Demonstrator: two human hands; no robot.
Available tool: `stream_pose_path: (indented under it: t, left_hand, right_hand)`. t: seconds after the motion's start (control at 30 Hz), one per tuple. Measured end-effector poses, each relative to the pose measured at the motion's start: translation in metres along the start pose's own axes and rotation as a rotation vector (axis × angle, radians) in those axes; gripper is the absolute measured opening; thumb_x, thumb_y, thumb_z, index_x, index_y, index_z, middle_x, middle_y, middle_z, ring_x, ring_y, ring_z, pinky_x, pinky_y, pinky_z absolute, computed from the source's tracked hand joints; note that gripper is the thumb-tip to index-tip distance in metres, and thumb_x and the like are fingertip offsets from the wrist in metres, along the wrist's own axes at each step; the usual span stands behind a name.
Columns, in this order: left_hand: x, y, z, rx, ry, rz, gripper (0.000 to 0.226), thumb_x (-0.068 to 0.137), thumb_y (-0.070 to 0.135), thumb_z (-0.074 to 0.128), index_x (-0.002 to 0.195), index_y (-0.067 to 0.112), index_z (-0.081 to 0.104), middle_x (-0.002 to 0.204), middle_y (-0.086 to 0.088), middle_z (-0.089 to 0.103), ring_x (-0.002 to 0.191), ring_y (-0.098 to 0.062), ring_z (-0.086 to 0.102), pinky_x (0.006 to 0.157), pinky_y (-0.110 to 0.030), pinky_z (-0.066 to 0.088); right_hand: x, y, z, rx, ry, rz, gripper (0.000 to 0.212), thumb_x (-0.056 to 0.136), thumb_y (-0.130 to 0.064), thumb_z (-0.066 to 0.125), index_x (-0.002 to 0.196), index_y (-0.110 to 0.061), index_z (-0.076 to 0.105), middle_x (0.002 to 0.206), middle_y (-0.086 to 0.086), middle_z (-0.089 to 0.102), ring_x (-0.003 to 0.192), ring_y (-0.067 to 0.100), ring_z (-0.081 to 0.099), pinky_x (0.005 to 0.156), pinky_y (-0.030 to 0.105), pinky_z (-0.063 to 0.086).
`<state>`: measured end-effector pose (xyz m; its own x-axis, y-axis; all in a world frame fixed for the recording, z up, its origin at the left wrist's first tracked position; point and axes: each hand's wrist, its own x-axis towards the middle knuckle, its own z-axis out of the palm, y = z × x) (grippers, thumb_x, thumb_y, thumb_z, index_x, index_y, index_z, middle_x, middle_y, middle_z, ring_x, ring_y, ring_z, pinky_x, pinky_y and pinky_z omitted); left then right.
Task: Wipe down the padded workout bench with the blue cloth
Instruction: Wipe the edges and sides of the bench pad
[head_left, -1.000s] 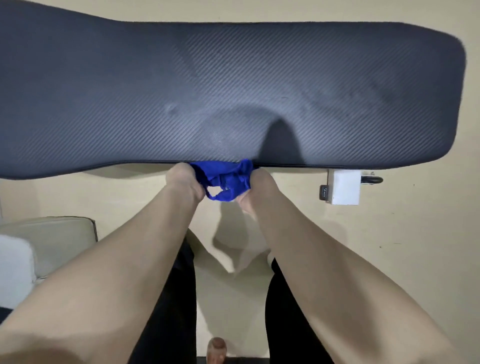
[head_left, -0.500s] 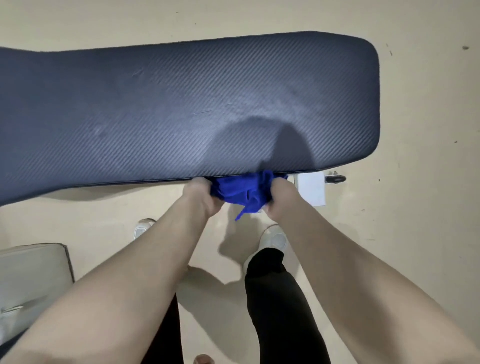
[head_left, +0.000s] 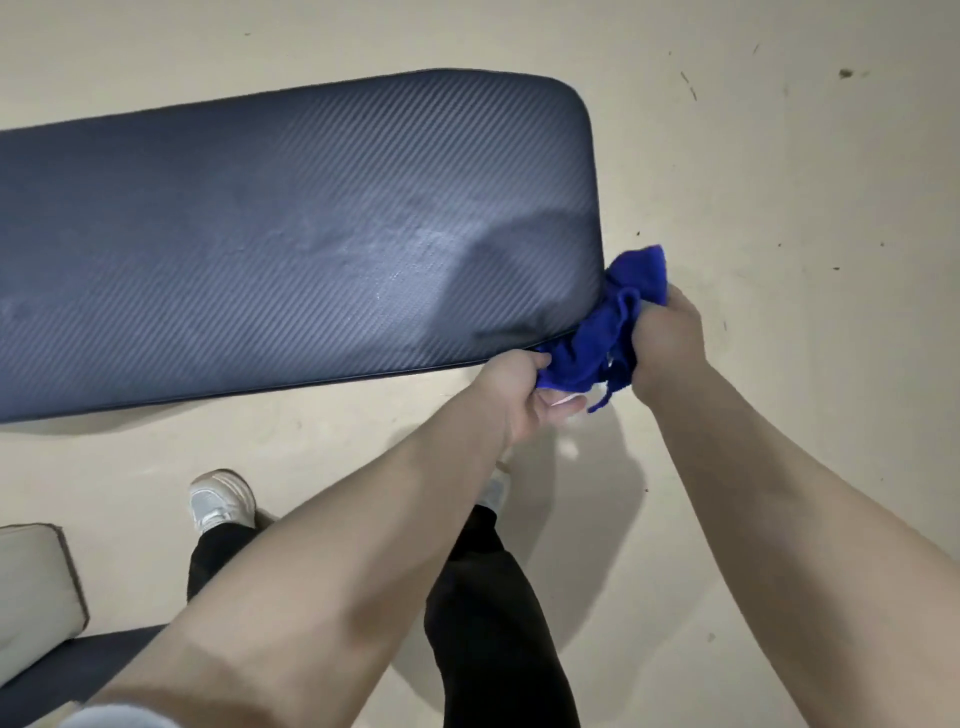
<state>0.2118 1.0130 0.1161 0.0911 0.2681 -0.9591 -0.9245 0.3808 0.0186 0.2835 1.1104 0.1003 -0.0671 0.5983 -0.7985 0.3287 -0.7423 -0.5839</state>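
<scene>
The dark navy padded bench (head_left: 291, 244) stretches from the left edge to its rounded right end, with pale smears on its top. A bunched blue cloth (head_left: 605, 332) is pressed against the bench's near right corner. My left hand (head_left: 511, 392) grips the cloth's lower left part at the bench's front edge. My right hand (head_left: 667, 338) holds its right side, just past the bench's end. Both hands are closed on the cloth.
The floor (head_left: 779, 182) is beige with small dark marks. My legs in black trousers (head_left: 483, 613) and a white shoe (head_left: 218, 501) stand below the bench. A beige cushion (head_left: 31, 587) lies at the lower left.
Both hands have slid the cloth rightward along the bench's front edge to its right corner. The view has shifted right, so the bench's end is nearer the middle.
</scene>
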Motion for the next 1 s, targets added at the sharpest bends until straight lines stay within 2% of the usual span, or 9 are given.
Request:
stream_pose_path:
  t: [0.1,0.2,0.27,0.37,0.53,0.63,0.8,0.9,1.0]
  left_hand:
    - [-0.005,0.007,0.019,0.582,0.010,0.041,0.015,0.099,0.019,0.041,0.103,0.012,0.054,0.092,-0.007,0.062,0.081,-0.023,0.060,0.075,-0.030,0.052]
    - [-0.009,0.022,0.010,1.144,0.137,0.563,0.021,0.095,0.012,0.041,0.104,0.010,0.060,0.080,-0.004,0.069,0.073,-0.020,0.061,0.071,-0.030,0.050]
    - [-0.009,0.037,-0.004,1.514,0.273,0.973,0.032,0.090,0.012,0.041,0.115,0.008,0.061,0.097,-0.007,0.071,0.092,-0.024,0.063,0.081,-0.033,0.049]
    - [-0.007,0.056,-0.021,1.806,0.350,1.160,0.046,0.086,0.021,0.055,0.131,0.009,0.053,0.131,-0.008,0.057,0.122,-0.031,0.050,0.098,-0.041,0.042]
    - [-0.005,0.060,-0.026,2.308,0.411,1.023,0.102,0.064,0.059,0.072,0.145,0.010,0.034,0.153,-0.008,0.032,0.138,-0.035,0.032,0.112,-0.045,0.025]
    - [0.001,0.057,-0.026,2.389,0.452,0.909,0.100,0.078,0.061,0.057,0.152,0.017,0.006,0.161,-0.001,0.000,0.146,-0.028,0.007,0.117,-0.041,0.005]
    - [0.004,0.052,-0.027,2.399,0.519,0.926,0.096,0.081,0.061,0.052,0.151,0.020,0.001,0.160,0.002,-0.006,0.145,-0.030,0.001,0.117,-0.045,0.000]
    - [-0.001,0.051,-0.023,2.342,0.513,0.908,0.096,0.079,0.056,0.059,0.151,0.020,0.006,0.160,0.003,-0.002,0.144,-0.032,0.006,0.116,-0.048,0.002]
    - [-0.017,0.049,-0.008,2.330,0.500,0.832,0.097,0.080,0.051,0.062,0.151,0.015,0.006,0.160,-0.001,0.003,0.144,-0.034,0.006,0.116,-0.049,0.006]
  right_hand:
    - [0.020,-0.029,0.012,-0.046,-0.148,-0.126,0.034,0.085,0.007,0.041,0.088,-0.021,0.061,0.081,0.001,0.061,0.068,0.014,0.056,0.058,0.021,0.050]
    - [0.035,-0.043,0.034,-0.008,-0.232,-0.251,0.038,0.088,0.008,0.041,0.110,-0.016,0.060,0.106,0.005,0.063,0.088,0.015,0.060,0.073,0.021,0.053]
    - [0.038,-0.040,0.038,-0.078,-0.213,-0.344,0.045,0.086,0.010,0.039,0.120,-0.014,0.057,0.121,0.007,0.059,0.104,0.015,0.057,0.092,0.027,0.050]
    - [0.029,-0.024,0.019,-0.154,-0.187,-0.323,0.046,0.079,0.001,0.039,0.101,-0.030,0.066,0.102,-0.002,0.065,0.087,0.014,0.059,0.074,0.031,0.049]
    - [0.015,-0.008,-0.002,-0.279,-0.144,-0.282,0.045,0.078,-0.008,0.037,0.084,-0.044,0.063,0.087,-0.006,0.064,0.078,0.027,0.059,0.077,0.047,0.051]
    - [0.032,-0.022,0.031,-0.284,-0.104,-0.339,0.045,0.080,-0.007,0.038,0.102,-0.039,0.060,0.097,-0.014,0.060,0.098,0.017,0.059,0.095,0.041,0.047]
    - [0.030,-0.015,0.041,-0.207,-0.024,-0.347,0.041,0.084,-0.006,0.039,0.110,-0.029,0.060,0.106,-0.012,0.063,0.101,0.013,0.057,0.096,0.031,0.045]
    - [0.002,0.000,0.002,-0.357,-0.067,-0.297,0.039,0.080,-0.011,0.040,0.103,-0.033,0.063,0.103,0.002,0.067,0.089,0.025,0.062,0.080,0.040,0.052]
    - [-0.038,-0.015,-0.022,-0.438,-0.201,-0.230,0.040,0.083,0.000,0.037,0.091,-0.026,0.066,0.074,0.005,0.065,0.062,0.025,0.058,0.051,0.027,0.044]
